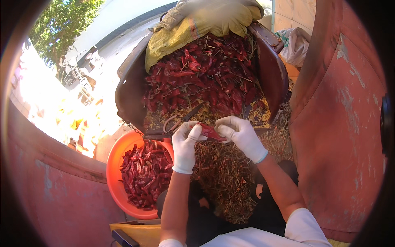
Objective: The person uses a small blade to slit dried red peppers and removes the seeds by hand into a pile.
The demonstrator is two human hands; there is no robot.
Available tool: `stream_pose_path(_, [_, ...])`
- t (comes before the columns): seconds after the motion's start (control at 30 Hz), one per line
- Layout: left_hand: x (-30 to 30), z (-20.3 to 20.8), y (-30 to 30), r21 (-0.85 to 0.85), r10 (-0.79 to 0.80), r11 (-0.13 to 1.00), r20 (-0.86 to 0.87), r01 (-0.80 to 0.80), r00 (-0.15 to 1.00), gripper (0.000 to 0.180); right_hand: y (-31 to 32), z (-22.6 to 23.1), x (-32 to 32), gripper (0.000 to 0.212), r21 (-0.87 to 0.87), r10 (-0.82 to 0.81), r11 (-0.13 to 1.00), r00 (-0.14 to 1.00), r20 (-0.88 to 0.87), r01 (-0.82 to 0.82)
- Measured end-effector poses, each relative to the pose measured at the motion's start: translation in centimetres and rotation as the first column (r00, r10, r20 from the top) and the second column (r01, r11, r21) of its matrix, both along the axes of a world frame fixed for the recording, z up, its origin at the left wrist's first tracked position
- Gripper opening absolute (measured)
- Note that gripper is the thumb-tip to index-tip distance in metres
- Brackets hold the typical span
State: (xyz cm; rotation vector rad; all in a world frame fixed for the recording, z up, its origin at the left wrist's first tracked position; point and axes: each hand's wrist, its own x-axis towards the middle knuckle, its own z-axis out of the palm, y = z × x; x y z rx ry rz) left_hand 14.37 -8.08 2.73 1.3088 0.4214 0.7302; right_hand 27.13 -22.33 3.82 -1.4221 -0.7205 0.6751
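While gripping one dried red chilli [212,132] between the white-gloved left hand [184,144] and the white-gloved right hand [243,138], holds its long axis nearly crosswise, from left to right, with the right end tilted a little toward the body; pinches the broader left part between left thumb and fingers, and the other end between right thumb and fingertips, thus with both hands closed on it and about equally near; cannot tell surely, because of the small size and the covering fingers, at which end to look for the stem; seen from above, lies just at the front edge of a dark metal cart [269,68], with nothing between the two hands except the chilli itself; just beyond the left hand, on the floor of the cart, a pair of scissors [192,111], slanting away to the right, to be judged as the closest obstacle for a forward reach of that hand; farther beyond, a large pile of chillies [201,78], partly under a yellow sack [173,43]; to the lower left, nearer to the left hand, an orange basin [114,177] with loose chillies [144,175] inside; below both hands, a thick litter of dry stems [224,177].
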Motion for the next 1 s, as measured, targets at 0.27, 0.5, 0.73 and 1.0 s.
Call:
stream_pose_path(0.27, [-1.0, 0.0, 1.5, -0.397, -0.105, 0.892, 0.279, 0.214, 0.955, 0.019, 2.6, -5.1, 6.7, 0.026, -0.079, -0.139, 0.803, 0.316, 0.939, 0.591])
stream_pose_path(0.5, [-0.9, 0.9, 0.8, -0.388, -0.081, 0.916, 0.075, 0.104, 0.994, 0.035, 2.9, -4.2, 6.4, 0.014, 0.020, -0.310, 0.811, 0.401, 0.862, 0.585])
stream_pose_path(0.73, [0.5, -0.2, -0.8, -0.341, -0.145, 0.935, -0.109, 0.100, 0.983, 0.043, 1.0, -2.0, 0.9, 0.018, 0.380, -0.478, 0.856, 0.259, 0.839, 0.351])
stream_pose_path(1.0, [-0.1, 0.3, -0.3, -0.111, -0.082, 0.992, -0.192, 0.061, 0.978, 0.037, 0.1, -2.1, -2.0, 0.026, 0.144, -0.178, 0.984, 0.527, 0.831, 0.106])
